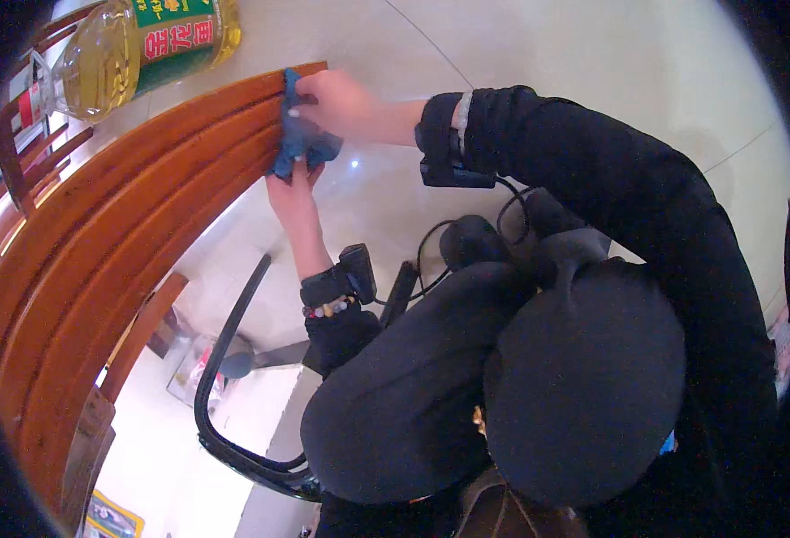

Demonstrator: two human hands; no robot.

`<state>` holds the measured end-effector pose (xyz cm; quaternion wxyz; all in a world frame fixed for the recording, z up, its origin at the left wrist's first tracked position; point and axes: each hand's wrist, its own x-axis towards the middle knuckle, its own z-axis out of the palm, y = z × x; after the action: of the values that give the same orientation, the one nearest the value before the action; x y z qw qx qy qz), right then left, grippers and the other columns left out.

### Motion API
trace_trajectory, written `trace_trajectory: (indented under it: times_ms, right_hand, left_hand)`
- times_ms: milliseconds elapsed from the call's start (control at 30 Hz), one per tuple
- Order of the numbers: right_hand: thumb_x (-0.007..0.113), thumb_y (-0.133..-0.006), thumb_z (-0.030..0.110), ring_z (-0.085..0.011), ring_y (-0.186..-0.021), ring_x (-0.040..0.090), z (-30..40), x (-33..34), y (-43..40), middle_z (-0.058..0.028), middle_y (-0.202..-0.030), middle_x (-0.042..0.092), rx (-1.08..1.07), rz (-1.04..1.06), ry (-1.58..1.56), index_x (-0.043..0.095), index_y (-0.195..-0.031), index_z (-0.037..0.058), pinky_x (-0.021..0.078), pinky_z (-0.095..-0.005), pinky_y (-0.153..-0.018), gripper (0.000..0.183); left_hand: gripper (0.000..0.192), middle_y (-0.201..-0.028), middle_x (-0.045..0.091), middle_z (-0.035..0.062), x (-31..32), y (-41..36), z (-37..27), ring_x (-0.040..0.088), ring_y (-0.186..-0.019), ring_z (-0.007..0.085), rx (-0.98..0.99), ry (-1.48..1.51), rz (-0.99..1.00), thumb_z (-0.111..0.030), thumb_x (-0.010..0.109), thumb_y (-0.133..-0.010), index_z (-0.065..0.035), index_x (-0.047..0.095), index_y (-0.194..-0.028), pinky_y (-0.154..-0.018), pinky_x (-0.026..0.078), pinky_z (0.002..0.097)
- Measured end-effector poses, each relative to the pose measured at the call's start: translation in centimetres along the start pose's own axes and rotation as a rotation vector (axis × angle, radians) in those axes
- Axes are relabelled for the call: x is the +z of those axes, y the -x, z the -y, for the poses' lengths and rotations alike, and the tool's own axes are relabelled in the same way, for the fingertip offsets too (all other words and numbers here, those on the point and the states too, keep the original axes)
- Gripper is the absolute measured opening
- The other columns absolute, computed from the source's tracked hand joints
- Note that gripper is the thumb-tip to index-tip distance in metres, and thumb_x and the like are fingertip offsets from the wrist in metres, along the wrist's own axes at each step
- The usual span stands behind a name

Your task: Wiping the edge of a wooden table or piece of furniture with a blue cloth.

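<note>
A blue cloth (294,138) lies folded over the end of a reddish-brown wooden board (146,181) with long moulded grooves. From the right, my right hand (341,101) grips the upper part of the cloth against the board; its outline is slightly blurred. My left hand (294,202) comes up from below and pinches the cloth's lower end beside the board's lower edge. Some fingers of both hands are hidden by the cloth. Each wrist wears a black strapped device, with a beaded bracelet (327,308) at the left one.
A large clear jug of yellow cooking oil (99,60) is beyond the board at upper left. Wooden rails (52,161) show behind. A curved black armrest (210,383) is near my knees (401,390). Black cables (428,289) hang from the wrist devices above the pale tiled floor (603,60).
</note>
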<state>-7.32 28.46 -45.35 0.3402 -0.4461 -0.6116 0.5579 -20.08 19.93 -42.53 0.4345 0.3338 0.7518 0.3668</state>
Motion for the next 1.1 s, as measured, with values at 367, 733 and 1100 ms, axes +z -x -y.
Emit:
trace_trajectory:
  times_ms: [367, 733, 1100]
  right_hand:
    - [0.046, -0.079, 0.016, -0.0234, -0.058, 0.056, -1.1, 1.8, 1.5, -0.0127, -0.065, 0.055, 0.3, 0.182, -0.319, 0.049, -0.076, -0.0003, 0.0455, -0.0339, -0.055, 0.017]
    - [0.048, -0.072, 0.011, -0.031, -0.067, 0.054, 0.3, 1.8, 0.4, -0.0184, -0.068, 0.054, 0.07, 0.062, 0.12, 0.053, -0.073, -0.0012, 0.0435, -0.0385, -0.06, 0.013]
    - [0.046, -0.072, 0.008, -0.018, -0.058, 0.058, -3.3, 2.9, 0.0, -0.0121, -0.071, 0.058, 0.3, 0.191, -0.039, 0.056, -0.075, -0.0021, 0.0467, -0.0308, -0.056, 0.014]
  left_hand:
    - [0.043, -0.101, 0.045, 0.017, -2.3, 1.5, -3.1, 0.053, -0.085, 0.0216, 0.082, -0.317, -0.085, -0.015, 0.053, -0.077, 0.0042, 0.034, -0.11, -0.066, 0.051, 0.0296]
    - [0.035, -0.084, 0.055, 0.0149, -0.8, 3.1, -7.0, 0.056, -0.073, 0.0182, 0.125, -0.602, -0.235, -0.022, 0.058, -0.075, 0.0089, 0.048, -0.089, -0.058, 0.048, 0.0264]
    - [0.038, -0.076, 0.057, 0.0169, 0.3, 2.1, -5.4, 0.058, -0.064, 0.0214, 0.138, -0.708, -0.278, -0.027, 0.061, -0.072, 0.008, 0.052, -0.083, -0.056, 0.045, 0.0293]
